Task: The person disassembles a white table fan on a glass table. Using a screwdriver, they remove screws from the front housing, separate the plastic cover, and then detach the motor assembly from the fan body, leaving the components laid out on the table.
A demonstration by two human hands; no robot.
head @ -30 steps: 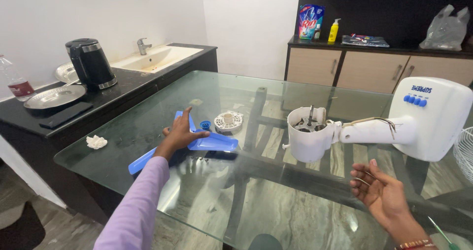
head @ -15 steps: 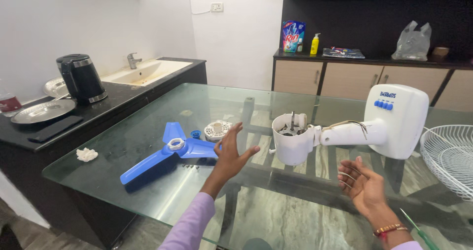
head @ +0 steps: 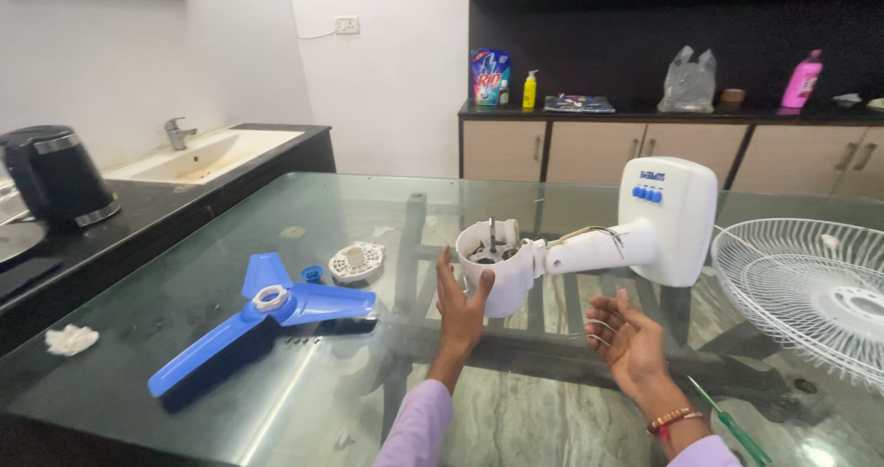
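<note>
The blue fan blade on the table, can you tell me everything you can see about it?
The blue fan blade looks like shiny plastic. It has three blades joined at a middle hub, and a white ring sits on that hub. One long blade points toward the near left corner, and the other two are shorter in view. It lies flat on the glass table, left of the person's left hand, which does not touch it. A small blue cap and a round white part lie just behind it.

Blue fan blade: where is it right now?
In the head view the blue fan blade lies flat on the glass table, left of the left hand, near the round white vented cap.
</note>
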